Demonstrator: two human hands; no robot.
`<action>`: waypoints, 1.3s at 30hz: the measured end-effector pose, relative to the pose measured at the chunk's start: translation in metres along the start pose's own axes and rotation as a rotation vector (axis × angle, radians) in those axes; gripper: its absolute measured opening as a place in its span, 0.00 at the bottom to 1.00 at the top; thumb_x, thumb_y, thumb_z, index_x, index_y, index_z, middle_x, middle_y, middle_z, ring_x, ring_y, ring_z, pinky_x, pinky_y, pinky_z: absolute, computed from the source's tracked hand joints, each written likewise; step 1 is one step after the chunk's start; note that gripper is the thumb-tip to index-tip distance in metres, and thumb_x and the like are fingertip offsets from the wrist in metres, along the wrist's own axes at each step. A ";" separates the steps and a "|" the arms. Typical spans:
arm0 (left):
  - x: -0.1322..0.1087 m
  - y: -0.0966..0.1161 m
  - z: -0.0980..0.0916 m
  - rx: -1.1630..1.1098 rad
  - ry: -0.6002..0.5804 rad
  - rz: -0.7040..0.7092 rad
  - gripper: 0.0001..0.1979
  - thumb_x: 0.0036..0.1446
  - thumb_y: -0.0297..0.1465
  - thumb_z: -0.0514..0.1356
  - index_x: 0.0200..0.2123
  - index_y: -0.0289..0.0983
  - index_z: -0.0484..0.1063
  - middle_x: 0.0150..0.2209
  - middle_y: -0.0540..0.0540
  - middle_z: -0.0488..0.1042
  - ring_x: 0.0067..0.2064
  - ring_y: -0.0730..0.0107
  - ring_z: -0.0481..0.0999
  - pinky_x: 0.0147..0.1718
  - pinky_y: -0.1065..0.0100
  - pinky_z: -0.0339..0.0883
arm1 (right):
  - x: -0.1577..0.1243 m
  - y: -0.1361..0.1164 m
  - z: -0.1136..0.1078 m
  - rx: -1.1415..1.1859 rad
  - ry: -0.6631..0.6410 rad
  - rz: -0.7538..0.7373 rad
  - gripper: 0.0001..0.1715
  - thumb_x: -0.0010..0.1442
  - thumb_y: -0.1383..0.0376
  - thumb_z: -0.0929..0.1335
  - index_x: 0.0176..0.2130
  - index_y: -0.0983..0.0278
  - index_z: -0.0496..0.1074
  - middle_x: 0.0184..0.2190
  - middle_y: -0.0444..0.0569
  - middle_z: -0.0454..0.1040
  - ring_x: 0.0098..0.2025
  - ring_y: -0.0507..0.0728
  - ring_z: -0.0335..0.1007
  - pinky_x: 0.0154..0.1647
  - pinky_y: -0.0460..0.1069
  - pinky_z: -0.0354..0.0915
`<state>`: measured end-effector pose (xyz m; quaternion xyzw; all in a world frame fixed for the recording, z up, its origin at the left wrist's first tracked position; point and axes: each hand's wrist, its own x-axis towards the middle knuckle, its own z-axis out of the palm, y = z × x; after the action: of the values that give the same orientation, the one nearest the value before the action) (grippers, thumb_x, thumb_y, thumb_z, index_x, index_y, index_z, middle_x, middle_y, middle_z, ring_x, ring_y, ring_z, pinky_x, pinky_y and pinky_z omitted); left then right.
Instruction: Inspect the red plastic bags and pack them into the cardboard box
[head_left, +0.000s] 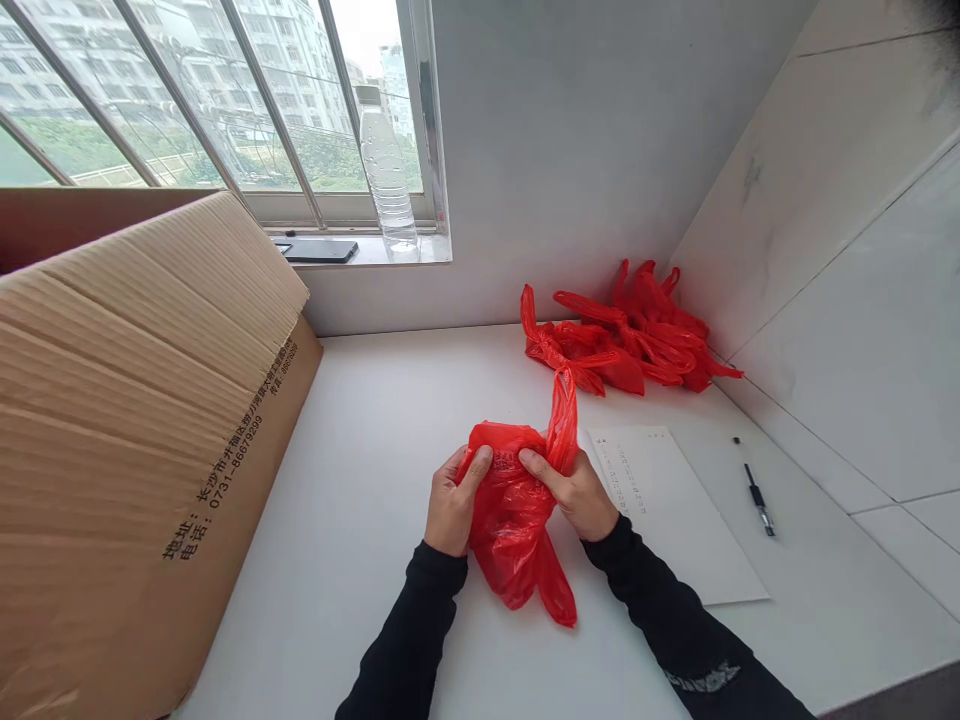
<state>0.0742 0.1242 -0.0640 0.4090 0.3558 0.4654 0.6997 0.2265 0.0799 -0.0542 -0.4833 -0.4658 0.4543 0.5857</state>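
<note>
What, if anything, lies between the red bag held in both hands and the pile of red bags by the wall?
Nothing visible: only bare table separates the red bag from the pile. The paper sheet and pen lie to the right, the cardboard box to the left.

White counter (375,420) in front of me, walls at back & right. Big cardboard box (135,430) takes the whole left side, from the back down to the near edge. Pile of red bags (637,340) sits in the far right corner, close to both walls. White paper sheet (675,520) lies flat right of centre, faint print on it. Black pen (756,495) lies btw the sheet & the right edge, apart from both. The red bag (514,520) I'm holding hangs over the near middle; can't tell if it touches the top.
</note>
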 end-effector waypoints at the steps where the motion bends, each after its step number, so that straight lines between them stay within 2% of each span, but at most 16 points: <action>1: 0.000 -0.001 -0.001 -0.002 -0.002 -0.006 0.17 0.55 0.41 0.67 0.42 0.35 0.77 0.33 0.46 0.80 0.34 0.63 0.78 0.35 0.66 0.70 | 0.000 0.000 0.000 0.003 0.000 -0.004 0.14 0.62 0.54 0.70 0.36 0.63 0.75 0.32 0.46 0.75 0.37 0.58 0.72 0.38 0.51 0.69; 4: 0.001 0.000 -0.002 0.010 -0.025 -0.002 0.17 0.56 0.42 0.66 0.42 0.35 0.77 0.35 0.45 0.80 0.36 0.62 0.79 0.37 0.66 0.71 | 0.000 0.000 0.000 0.010 0.000 -0.016 0.13 0.62 0.55 0.71 0.37 0.62 0.76 0.33 0.45 0.76 0.37 0.58 0.72 0.39 0.50 0.69; 8: -0.001 0.000 -0.002 0.057 -0.057 0.003 0.18 0.51 0.39 0.70 0.42 0.35 0.77 0.37 0.44 0.80 0.37 0.61 0.79 0.39 0.64 0.72 | 0.000 0.001 -0.001 0.016 -0.014 -0.024 0.13 0.63 0.56 0.71 0.41 0.62 0.77 0.33 0.46 0.76 0.38 0.59 0.72 0.39 0.51 0.69; 11: -0.001 -0.002 -0.003 0.057 -0.030 0.035 0.16 0.52 0.38 0.70 0.42 0.36 0.77 0.35 0.46 0.79 0.35 0.64 0.78 0.37 0.66 0.72 | -0.001 -0.001 0.001 0.008 -0.008 -0.050 0.13 0.64 0.56 0.70 0.45 0.61 0.77 0.35 0.46 0.77 0.39 0.59 0.73 0.41 0.52 0.70; 14: 0.000 -0.006 -0.003 0.024 -0.005 0.069 0.15 0.54 0.38 0.68 0.42 0.36 0.77 0.33 0.47 0.79 0.32 0.69 0.76 0.34 0.68 0.71 | -0.001 -0.005 0.003 0.010 -0.078 -0.085 0.14 0.64 0.57 0.69 0.48 0.60 0.76 0.39 0.47 0.77 0.43 0.60 0.74 0.46 0.54 0.70; 16: 0.001 -0.008 -0.003 -0.003 0.003 0.073 0.15 0.54 0.38 0.68 0.42 0.36 0.78 0.33 0.47 0.79 0.32 0.68 0.76 0.34 0.68 0.72 | -0.001 -0.007 0.004 0.002 -0.106 -0.091 0.13 0.64 0.58 0.70 0.47 0.60 0.76 0.39 0.47 0.77 0.44 0.61 0.74 0.47 0.55 0.70; 19: 0.001 -0.010 -0.002 -0.038 0.005 0.068 0.14 0.54 0.38 0.68 0.41 0.36 0.78 0.33 0.47 0.80 0.34 0.65 0.78 0.37 0.66 0.73 | -0.002 -0.006 0.004 -0.012 -0.081 -0.074 0.12 0.63 0.57 0.70 0.43 0.61 0.77 0.35 0.46 0.76 0.41 0.61 0.74 0.44 0.54 0.70; 23: 0.000 -0.008 0.001 -0.028 0.016 0.055 0.15 0.55 0.40 0.67 0.41 0.35 0.79 0.32 0.46 0.80 0.35 0.62 0.79 0.37 0.65 0.73 | -0.002 -0.001 0.003 -0.038 -0.030 -0.040 0.15 0.63 0.55 0.70 0.33 0.63 0.75 0.28 0.45 0.73 0.32 0.57 0.70 0.33 0.50 0.67; 26: -0.002 -0.004 0.003 0.011 -0.031 0.025 0.16 0.55 0.40 0.67 0.40 0.35 0.79 0.33 0.45 0.80 0.35 0.63 0.79 0.36 0.66 0.72 | -0.002 0.001 0.002 -0.056 0.011 -0.015 0.17 0.64 0.53 0.69 0.31 0.64 0.74 0.25 0.44 0.72 0.28 0.55 0.67 0.29 0.49 0.64; 29: -0.003 -0.002 0.004 0.042 -0.043 0.031 0.15 0.51 0.38 0.70 0.40 0.36 0.78 0.33 0.46 0.80 0.34 0.64 0.78 0.36 0.67 0.72 | -0.001 0.000 0.002 -0.027 -0.012 -0.010 0.16 0.64 0.54 0.69 0.34 0.64 0.75 0.28 0.45 0.74 0.31 0.55 0.69 0.31 0.49 0.66; 33: 0.001 -0.004 0.001 -0.041 0.081 0.040 0.14 0.51 0.39 0.70 0.36 0.36 0.78 0.31 0.47 0.80 0.34 0.65 0.78 0.37 0.67 0.71 | -0.002 -0.003 0.003 -0.026 -0.137 -0.027 0.12 0.62 0.57 0.71 0.38 0.63 0.75 0.33 0.45 0.75 0.36 0.57 0.71 0.38 0.50 0.68; 36: 0.004 -0.007 -0.002 -0.062 0.111 0.016 0.15 0.50 0.40 0.70 0.36 0.35 0.78 0.30 0.47 0.80 0.34 0.65 0.78 0.36 0.67 0.71 | -0.002 -0.003 0.003 -0.045 -0.126 -0.021 0.12 0.61 0.57 0.71 0.39 0.64 0.76 0.34 0.47 0.77 0.38 0.59 0.72 0.40 0.51 0.69; 39: 0.002 -0.005 -0.001 -0.086 0.060 -0.017 0.17 0.53 0.41 0.68 0.42 0.35 0.78 0.33 0.45 0.80 0.36 0.64 0.78 0.38 0.66 0.71 | -0.003 -0.001 0.002 -0.013 -0.072 -0.027 0.13 0.62 0.57 0.71 0.37 0.64 0.77 0.33 0.48 0.77 0.38 0.59 0.73 0.39 0.51 0.70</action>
<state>0.0755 0.1257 -0.0690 0.3611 0.3598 0.4864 0.7096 0.2238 0.0771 -0.0535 -0.4644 -0.4960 0.4603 0.5714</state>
